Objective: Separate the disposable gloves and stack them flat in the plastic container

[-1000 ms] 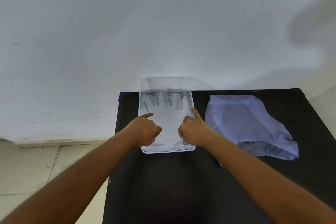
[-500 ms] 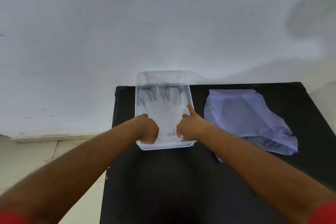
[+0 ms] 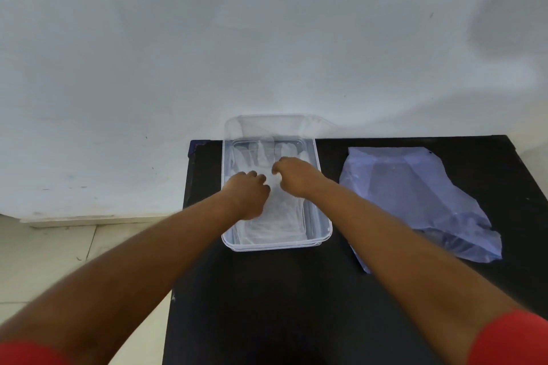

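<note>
A clear plastic container (image 3: 276, 247) stands at the back left of the black table (image 3: 267, 305). Translucent disposable gloves (image 3: 275, 224) lie flat inside it, their fingers pointing to the far end. Both of my hands are inside the container, on top of the gloves. My left hand (image 3: 247, 194) has its fingers curled under and presses knuckles-down on the glove stack near the left wall. My right hand (image 3: 293, 176) is just beyond it at the middle. Its thumb and curled fingers are drawn together on the top glove. The fingertips of both hands are hidden.
A crumpled bluish translucent plastic bag (image 3: 415, 198) lies on the table to the right of the container. A white wall rises directly behind the table. Pale floor tiles (image 3: 59, 261) show past the table's left edge.
Both hands have moved from the container's near end toward its middle. The pointing index fingers have curled in. The right hand has gone further than the left.
</note>
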